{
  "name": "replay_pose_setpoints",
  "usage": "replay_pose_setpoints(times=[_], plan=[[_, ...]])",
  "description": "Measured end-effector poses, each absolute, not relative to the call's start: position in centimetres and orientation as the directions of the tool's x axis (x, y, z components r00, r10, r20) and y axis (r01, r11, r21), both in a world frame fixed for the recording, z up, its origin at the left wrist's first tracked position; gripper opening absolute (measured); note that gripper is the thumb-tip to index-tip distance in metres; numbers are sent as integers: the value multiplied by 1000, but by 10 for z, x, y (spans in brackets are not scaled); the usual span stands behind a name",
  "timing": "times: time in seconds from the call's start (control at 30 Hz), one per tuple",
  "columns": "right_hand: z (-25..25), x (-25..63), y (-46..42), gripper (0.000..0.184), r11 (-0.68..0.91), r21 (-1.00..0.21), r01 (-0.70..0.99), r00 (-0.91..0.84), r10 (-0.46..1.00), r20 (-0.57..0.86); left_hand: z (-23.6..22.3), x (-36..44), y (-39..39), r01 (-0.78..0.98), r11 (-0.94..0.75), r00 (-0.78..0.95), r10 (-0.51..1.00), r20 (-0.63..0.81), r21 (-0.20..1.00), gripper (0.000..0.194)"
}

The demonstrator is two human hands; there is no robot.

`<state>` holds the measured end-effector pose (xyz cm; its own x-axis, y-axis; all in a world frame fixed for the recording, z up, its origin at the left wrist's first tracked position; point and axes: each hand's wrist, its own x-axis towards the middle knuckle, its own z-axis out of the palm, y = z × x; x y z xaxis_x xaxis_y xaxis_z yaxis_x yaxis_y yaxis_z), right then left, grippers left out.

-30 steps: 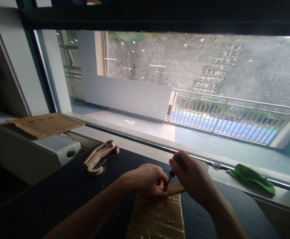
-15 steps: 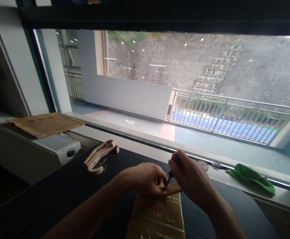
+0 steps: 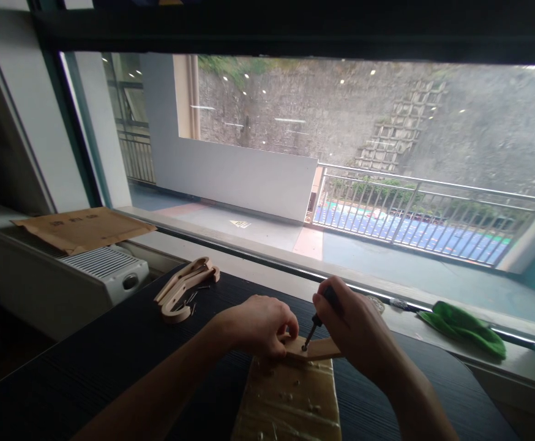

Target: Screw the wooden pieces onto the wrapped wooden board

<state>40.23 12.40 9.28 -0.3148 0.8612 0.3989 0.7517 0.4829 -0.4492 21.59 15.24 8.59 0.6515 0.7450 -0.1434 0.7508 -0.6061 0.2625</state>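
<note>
My right hand [image 3: 352, 321] is wrapped round the dark handle of a screwdriver [image 3: 314, 331]. Its shaft slants down to the left, and the tip meets a screw head or hole in a pale, angled wooden piece [image 3: 323, 348]. My left hand [image 3: 264, 323] grips the left end of that piece between thumb and fingers. Beneath the wood lies a yellowish block [image 3: 295, 401] wrapped in clear film, with small crumbs or chips on top. The right end of the wooden piece passes behind my right hand.
Curved wooden pieces [image 3: 189, 283] and several loose screws [image 3: 191, 299] lie on the dark table [image 3: 125, 361] to the left. A green cloth [image 3: 463, 331] and a roll of tape [image 3: 376, 304] sit by the window sill. A brown envelope [image 3: 86, 228] rests on the heater at left.
My left hand has drawn back to the left from the screwdriver tip, uncovering more of the wooden piece. My right hand and the screwdriver keep nearly the same place.
</note>
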Motion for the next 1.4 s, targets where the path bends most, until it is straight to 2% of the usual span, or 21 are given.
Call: replay_pose_setpoints(times=[0.07, 0.17, 0.27, 0.47, 0.7, 0.8, 1.0, 1.23, 1.4], plan=[[92, 402, 124, 16, 490, -447, 748, -320, 857, 405, 85, 216, 151, 742, -621, 660, 742, -115, 252, 29], [91, 401, 126, 15, 492, -450, 745, -317, 855, 409, 80, 221, 150, 694, -672, 686, 726, 44, 257, 26], [88, 402, 129, 17, 471, -450, 758, -292, 863, 412, 74, 228, 148, 649, -708, 700, 699, 147, 277, 11], [86, 405, 134, 25, 420, -461, 782, -216, 876, 431, 67, 235, 150, 639, -695, 703, 701, 114, 330, 10], [94, 404, 125, 10, 477, -429, 767, -301, 858, 417, 68, 232, 151, 622, -702, 711, 692, 125, 346, 13], [92, 403, 125, 13, 491, -437, 753, -320, 855, 408, 67, 232, 151, 614, -712, 717, 684, 139, 340, 12], [87, 405, 131, 23, 436, -445, 782, -254, 875, 412, 65, 233, 151, 612, -714, 714, 684, 151, 341, 12], [94, 407, 124, 9, 480, -432, 764, -279, 849, 448, 63, 233, 152, 624, -713, 707, 690, 158, 320, 11], [97, 405, 124, 16, 458, -425, 780, -279, 864, 419, 64, 233, 152, 613, -713, 713, 685, 151, 341, 12]])
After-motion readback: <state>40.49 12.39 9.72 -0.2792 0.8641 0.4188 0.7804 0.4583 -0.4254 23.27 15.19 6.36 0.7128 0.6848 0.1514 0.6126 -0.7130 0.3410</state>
